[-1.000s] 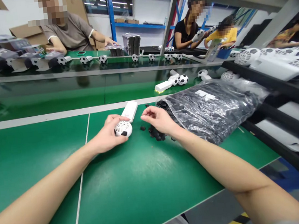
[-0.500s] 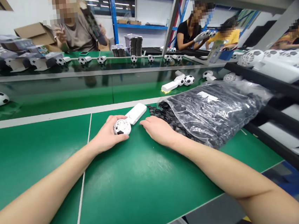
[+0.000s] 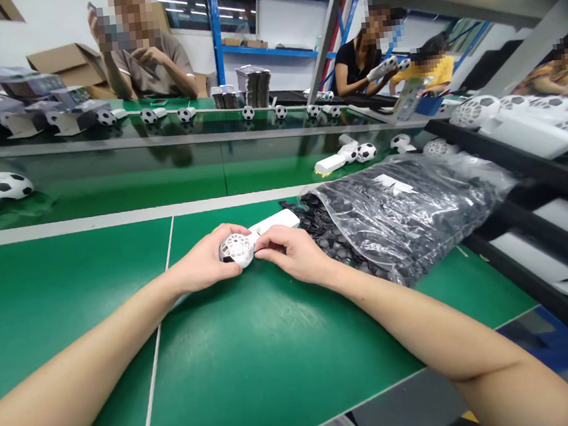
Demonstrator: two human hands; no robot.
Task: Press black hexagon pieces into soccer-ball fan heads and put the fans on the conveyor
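on green table [image 3: 257, 349], left hand [image 3: 202, 264] grasping white ball [image 3: 237, 247]; right hand [image 3: 298, 254] alongside, grip unclear.

At far left, a brown cardboard box [image 3: 66, 66] stands behind grey boxes [image 3: 16, 98]. Right of it, a person in a grey-brown shirt [image 3: 176, 56] is behind the far desk [image 3: 106, 144], near a stack of dark boxes [image 3: 254, 87]. Beyond runs a blue shelf [image 3: 278, 50]. At far right, a person in a black top [image 3: 351, 76] is beside one in yellow [image 3: 438, 72].
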